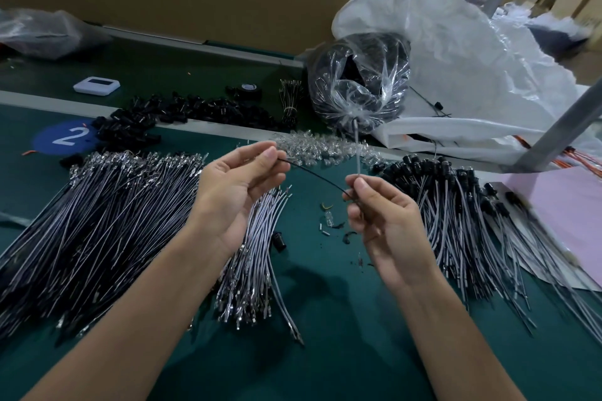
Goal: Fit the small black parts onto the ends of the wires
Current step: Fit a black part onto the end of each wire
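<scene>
The black wire (314,175) spans between my hands above the mat (325,319). My left hand (241,192) pinches one end, and my right hand (381,225) pinches the other along with a grey wire (357,153). I judge neither end capped yet; next I must fetch one of the black parts (182,109).

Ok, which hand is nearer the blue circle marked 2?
Left. The left hand sits right of the blue circle; the right hand is farther right. Both pinch the black wire.

A white numeral "2" appears on a blue round sticker (65,137). The sticker lies on the green table surface (342,319). No other text is legible.
</scene>
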Available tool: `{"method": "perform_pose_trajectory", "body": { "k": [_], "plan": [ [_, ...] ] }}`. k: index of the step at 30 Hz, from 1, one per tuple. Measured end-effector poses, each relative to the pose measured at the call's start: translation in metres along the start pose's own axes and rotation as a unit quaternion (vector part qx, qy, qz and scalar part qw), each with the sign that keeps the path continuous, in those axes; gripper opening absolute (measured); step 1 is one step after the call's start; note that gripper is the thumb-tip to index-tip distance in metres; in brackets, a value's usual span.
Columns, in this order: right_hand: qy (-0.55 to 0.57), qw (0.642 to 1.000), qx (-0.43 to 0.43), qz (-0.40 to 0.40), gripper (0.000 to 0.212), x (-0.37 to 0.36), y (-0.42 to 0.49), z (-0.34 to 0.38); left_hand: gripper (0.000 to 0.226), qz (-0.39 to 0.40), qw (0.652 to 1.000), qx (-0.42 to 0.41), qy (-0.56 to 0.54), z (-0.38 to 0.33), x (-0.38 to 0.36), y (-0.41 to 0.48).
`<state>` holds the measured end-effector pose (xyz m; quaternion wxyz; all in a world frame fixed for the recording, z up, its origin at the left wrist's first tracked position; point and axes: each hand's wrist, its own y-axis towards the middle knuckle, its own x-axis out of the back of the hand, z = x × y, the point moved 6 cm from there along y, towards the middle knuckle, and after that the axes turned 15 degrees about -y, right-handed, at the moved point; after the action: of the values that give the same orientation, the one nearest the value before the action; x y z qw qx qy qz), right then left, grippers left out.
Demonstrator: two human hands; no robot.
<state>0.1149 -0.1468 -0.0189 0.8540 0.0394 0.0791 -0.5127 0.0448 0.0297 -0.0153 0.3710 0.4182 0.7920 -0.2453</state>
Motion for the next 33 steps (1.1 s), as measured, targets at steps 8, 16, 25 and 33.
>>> {"method": "perform_pose_trajectory", "body": {
  "k": [8,16,25,33],
  "plan": [
    [0.044,0.999,0.006,-0.029,0.015,0.013,0.002,0.006,0.011,-0.041,0.998,-0.046,0.006,-0.007,0.007,0.001],
    [0.086,0.994,0.009,-0.071,0.012,0.021,0.003,0.006,0.016,-0.023,0.998,-0.045,0.025,-0.005,0.006,0.002],
    [0.154,0.974,0.021,-0.168,0.014,0.043,0.001,0.012,0.02,0.048,0.977,-0.079,0.19,-0.003,-0.008,-0.004],
    [0.168,0.967,0.044,-0.184,0.011,0.048,-0.002,0.017,0.026,0.1,0.891,-0.16,0.412,0.0,-0.018,-0.01]
  ]
}}
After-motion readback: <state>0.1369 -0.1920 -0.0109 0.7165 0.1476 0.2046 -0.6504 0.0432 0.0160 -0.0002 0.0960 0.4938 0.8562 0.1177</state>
